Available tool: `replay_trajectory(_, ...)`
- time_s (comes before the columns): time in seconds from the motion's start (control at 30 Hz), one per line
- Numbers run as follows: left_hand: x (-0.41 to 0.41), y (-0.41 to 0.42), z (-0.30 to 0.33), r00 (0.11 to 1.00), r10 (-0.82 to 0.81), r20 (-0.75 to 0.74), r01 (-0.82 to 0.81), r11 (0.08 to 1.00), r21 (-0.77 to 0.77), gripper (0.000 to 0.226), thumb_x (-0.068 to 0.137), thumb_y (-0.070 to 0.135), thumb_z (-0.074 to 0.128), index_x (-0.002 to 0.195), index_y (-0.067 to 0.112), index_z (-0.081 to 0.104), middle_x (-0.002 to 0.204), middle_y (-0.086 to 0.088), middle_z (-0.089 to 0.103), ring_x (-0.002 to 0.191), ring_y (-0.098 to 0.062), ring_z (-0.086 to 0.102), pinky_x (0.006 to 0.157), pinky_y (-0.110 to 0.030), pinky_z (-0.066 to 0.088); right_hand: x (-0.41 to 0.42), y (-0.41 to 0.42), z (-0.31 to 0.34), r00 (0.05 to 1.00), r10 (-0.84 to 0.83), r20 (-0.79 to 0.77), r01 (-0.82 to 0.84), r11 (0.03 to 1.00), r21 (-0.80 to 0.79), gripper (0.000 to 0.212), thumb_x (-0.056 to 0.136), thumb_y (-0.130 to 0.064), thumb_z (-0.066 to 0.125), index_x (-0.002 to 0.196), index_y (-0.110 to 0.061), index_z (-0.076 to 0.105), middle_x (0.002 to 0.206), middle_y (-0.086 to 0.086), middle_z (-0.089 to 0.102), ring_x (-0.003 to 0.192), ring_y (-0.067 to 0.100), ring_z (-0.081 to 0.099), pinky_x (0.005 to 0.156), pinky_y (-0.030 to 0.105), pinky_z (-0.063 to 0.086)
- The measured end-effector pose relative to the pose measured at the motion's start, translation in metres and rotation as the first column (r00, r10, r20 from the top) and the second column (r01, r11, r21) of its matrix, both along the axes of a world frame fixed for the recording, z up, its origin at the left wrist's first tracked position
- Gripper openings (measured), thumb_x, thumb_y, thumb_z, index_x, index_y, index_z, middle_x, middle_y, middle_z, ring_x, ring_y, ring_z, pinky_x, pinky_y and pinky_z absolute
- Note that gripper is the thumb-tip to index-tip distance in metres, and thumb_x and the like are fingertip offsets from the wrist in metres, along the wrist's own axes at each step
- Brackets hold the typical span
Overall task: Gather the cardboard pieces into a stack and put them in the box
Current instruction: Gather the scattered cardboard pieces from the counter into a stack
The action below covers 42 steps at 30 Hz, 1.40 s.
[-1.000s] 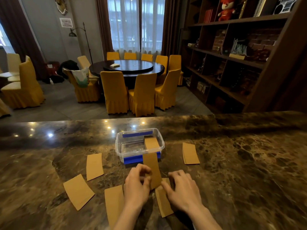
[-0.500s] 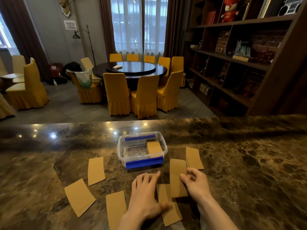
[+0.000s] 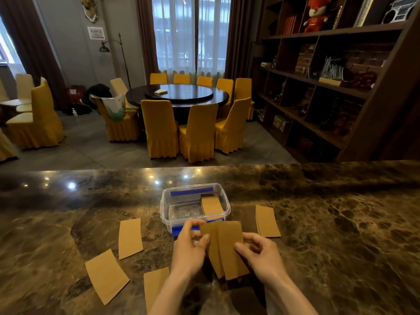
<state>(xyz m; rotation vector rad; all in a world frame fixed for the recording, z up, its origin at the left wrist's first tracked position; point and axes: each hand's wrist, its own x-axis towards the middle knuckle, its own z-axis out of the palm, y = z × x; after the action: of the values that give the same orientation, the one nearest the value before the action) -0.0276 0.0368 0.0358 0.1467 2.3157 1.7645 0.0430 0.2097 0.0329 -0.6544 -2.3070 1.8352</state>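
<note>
Two overlapping brown cardboard pieces are held up just in front of the clear plastic box with blue clips. My left hand pinches their left edge and my right hand grips the right edge. Inside the box, at its right side, leans a small stack of cardboard. Loose pieces lie on the marble counter: one left of the box, one further left and nearer, one by my left wrist, and a small stack right of the box.
The dark marble counter stretches wide on both sides, its far edge behind the box. Beyond it are a round dining table with yellow chairs and a wooden bookshelf at the right.
Both hands lifted the two pieces off the counter in front of me and brought them together; before, they lay flat under my hands. The camera tilted slightly.
</note>
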Motion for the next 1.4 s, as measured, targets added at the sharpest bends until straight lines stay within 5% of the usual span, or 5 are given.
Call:
replay_trajectory(0.33,0.002,-0.033,0.014,0.989,-0.093,-0.111,0.107,0.986,0.130,0.024,0.102,0.007,0.054,0.117,0.024,0.062,0.091,-0.003,0.080,0.086,-0.014,0.077,0.076,-0.036,0.065,-0.021,-0.039,-0.002,0.998,0.055,-0.007,-0.054,0.998,0.036,0.024,0.089,-0.019,0.070,0.112,-0.025,0.071,0.089,-0.008,0.078,0.085,0.004,0.073,0.067,0.016,0.058)
replay_trajectory(0.8,-0.006,-0.136,-0.032,0.937,-0.350,0.013,0.232,0.591,-0.772,0.117,0.048,0.079,0.073,0.151,0.036,0.038,0.155,0.015,0.035,0.144,-0.014,0.026,0.122,-0.037,0.024,-0.026,-0.078,-0.013,0.996,0.040,0.079,-0.029,0.990,-0.138,0.011,0.092,-0.017,0.067,0.096,-0.026,0.070,0.090,-0.002,0.077,0.082,0.008,0.072,0.065,0.021,0.055)
replay_trajectory(0.93,-0.001,-0.135,-0.034,0.936,-0.347,-0.065,0.165,0.592,-0.789,0.095,0.050,0.072,0.082,0.133,0.041,0.048,0.142,0.016,0.042,0.131,-0.012,0.032,0.112,-0.031,0.031,-0.025,-0.089,-0.012,0.994,0.071,0.085,-0.060,0.991,-0.122,0.013,0.092,-0.017,0.067,0.097,-0.028,0.068,0.095,-0.003,0.075,0.088,0.009,0.070,0.067,0.022,0.053)
replay_trajectory(1.2,0.000,-0.126,-0.018,0.993,0.044,-0.107,-0.075,0.948,-0.310,0.032,0.089,0.019,0.076,0.096,0.038,0.050,0.101,0.011,0.067,0.088,-0.009,0.066,0.080,-0.041,0.060,-0.018,-0.096,-0.001,0.989,0.129,0.067,-0.115,0.977,-0.179,0.014,0.091,-0.018,0.068,0.103,-0.024,0.071,0.097,-0.002,0.077,0.089,0.008,0.073,0.069,0.022,0.058)
replay_trajectory(1.4,-0.008,-0.114,-0.003,0.992,0.122,0.010,-0.122,0.977,0.174,0.017,0.102,0.013,0.056,0.108,0.027,0.064,0.102,-0.005,0.075,0.085,-0.008,0.073,0.060,-0.019,0.056,-0.020,-0.104,0.010,0.989,0.150,-0.004,-0.150,0.987,-0.054,0.017,0.090,-0.020,0.069,0.106,-0.026,0.069,0.100,-0.009,0.074,0.088,0.001,0.069,0.059,0.011,0.052)
